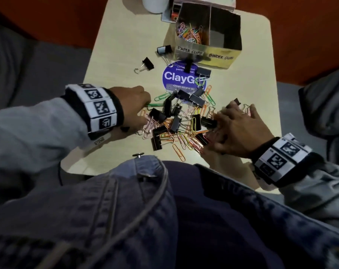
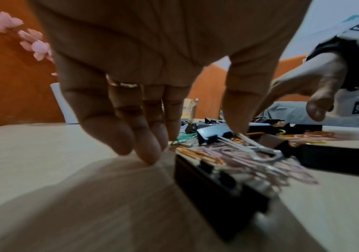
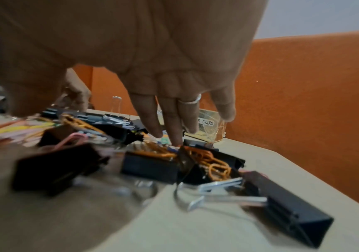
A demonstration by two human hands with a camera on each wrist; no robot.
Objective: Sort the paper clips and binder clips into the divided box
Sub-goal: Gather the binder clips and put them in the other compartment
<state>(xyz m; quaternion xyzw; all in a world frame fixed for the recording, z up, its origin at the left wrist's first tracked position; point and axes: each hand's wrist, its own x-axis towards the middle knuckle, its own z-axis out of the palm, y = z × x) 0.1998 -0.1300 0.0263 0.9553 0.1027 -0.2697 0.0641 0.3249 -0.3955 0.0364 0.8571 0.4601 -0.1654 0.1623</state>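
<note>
A cardboard divided box (image 1: 203, 53) stands at the far right of the table, labelled PAPER CLIPS and BINDER CLIPS. Coloured paper clips (image 1: 190, 33) lie in its left compartment; the right compartment (image 1: 223, 33) looks empty. A mixed pile of black binder clips and coloured paper clips (image 1: 180, 121) covers the table's middle. My left hand (image 1: 139, 105) is at the pile's left edge, its fingers (image 2: 148, 150) straight and touching the table, its thumb against a binder clip (image 2: 212, 134). My right hand (image 1: 225, 129) lies spread on the pile's right edge, its fingers (image 3: 174, 133) pressing on clips. Neither hand holds anything.
Two stray binder clips (image 1: 164, 49) (image 1: 147, 64) lie left of the box. A round blue ClayGo sticker (image 1: 176, 78) sits between box and pile. A white cup (image 1: 155, 4) stands at the far edge. My denim jacket (image 1: 164, 220) overhangs the near table edge.
</note>
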